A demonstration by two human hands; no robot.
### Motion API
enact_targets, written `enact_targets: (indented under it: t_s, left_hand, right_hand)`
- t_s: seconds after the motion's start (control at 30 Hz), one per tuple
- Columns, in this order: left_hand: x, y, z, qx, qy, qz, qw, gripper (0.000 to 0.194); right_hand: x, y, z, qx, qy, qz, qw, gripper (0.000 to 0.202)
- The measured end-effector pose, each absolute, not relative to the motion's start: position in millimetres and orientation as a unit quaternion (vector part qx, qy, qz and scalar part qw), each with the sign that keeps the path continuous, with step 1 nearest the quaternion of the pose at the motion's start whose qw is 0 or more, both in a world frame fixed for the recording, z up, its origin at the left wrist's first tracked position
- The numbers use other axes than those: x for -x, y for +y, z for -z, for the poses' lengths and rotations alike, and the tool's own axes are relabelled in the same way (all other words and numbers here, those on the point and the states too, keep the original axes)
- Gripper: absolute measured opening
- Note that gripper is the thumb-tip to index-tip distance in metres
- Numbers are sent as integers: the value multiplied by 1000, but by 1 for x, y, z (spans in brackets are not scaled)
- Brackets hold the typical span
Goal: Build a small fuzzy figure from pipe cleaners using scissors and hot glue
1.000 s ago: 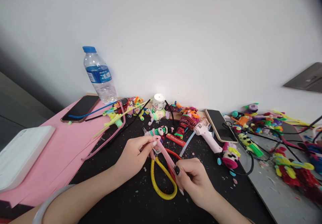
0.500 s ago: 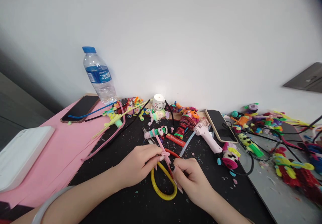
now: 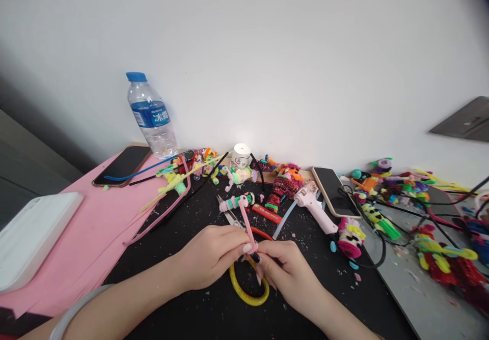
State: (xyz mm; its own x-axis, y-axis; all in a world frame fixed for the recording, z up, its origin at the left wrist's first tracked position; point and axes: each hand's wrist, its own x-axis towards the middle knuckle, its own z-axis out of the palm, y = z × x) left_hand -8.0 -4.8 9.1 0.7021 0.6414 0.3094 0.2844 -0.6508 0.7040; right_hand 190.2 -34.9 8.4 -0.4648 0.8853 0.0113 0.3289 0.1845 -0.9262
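Observation:
Between the fingertips of both hands is a pink pipe cleaner (image 3: 247, 223), bent into a small knot or loop, its straight end pointing up and away. My left hand (image 3: 214, 254) pinches it from the left. My right hand (image 3: 280, 268), with a dark-painted nail showing, pinches it from the right; the fingers of the two hands nearly meet. Beneath them on the black mat lie scissors (image 3: 250, 299) with yellow and red handles, partly hidden by the hands. Just beyond rests a small striped pipe-cleaner figure (image 3: 237, 202).
A pink glue gun (image 3: 316, 210) and a phone (image 3: 336, 192) lie to the right, near fuzzy figures and cables. At the back stand a paper cup (image 3: 241, 156) and a water bottle (image 3: 151, 116). Leftward are pink sheets (image 3: 95, 228), another phone (image 3: 123, 165) and a white device (image 3: 38, 235).
My right hand has moved up and left, closing the gap to my left hand. The pink pipe cleaner's lower end, visible before, is now tucked among the fingers.

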Motion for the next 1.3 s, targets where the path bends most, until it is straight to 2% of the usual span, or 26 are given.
enact_targets:
  t_s: [0.1,0.27,0.47,0.63,0.77,0.93,1.1,1.3]
  left_hand:
    - [8,-4,-10,-847,290,-297,333,19]
    - [9,-3,-12,-849,264,-313,333,15]
    - [9,-3,-8,-875,228,-304,298,12]
    - [6,-6,-12,-887,202,-311,275,14]
    - [3,-9,-14,-882,208,-331,265,21]
    - [4,-9,-18,-821,290,-333,362,33]
    - [0,-11,-20,-788,254,-269,491,36]
    - [-6,-14,-18,-780,240,-210,538,34]
  right_hand:
    - [-190,-35,-13,412,-730,-459,296,20]
    - [-189,-33,-17,382,-745,-459,300,23]
    - [-183,-35,-8,436,-554,-623,339,13]
    - [-177,-40,-3,398,-453,-699,384,41]
    - [-177,-43,-4,388,-475,-703,360,38]
    - [-184,-41,-8,369,-510,-683,371,35]
    - [-187,-39,-7,349,-539,-670,373,30]
    - [-183,-40,-11,414,-606,-594,331,39]
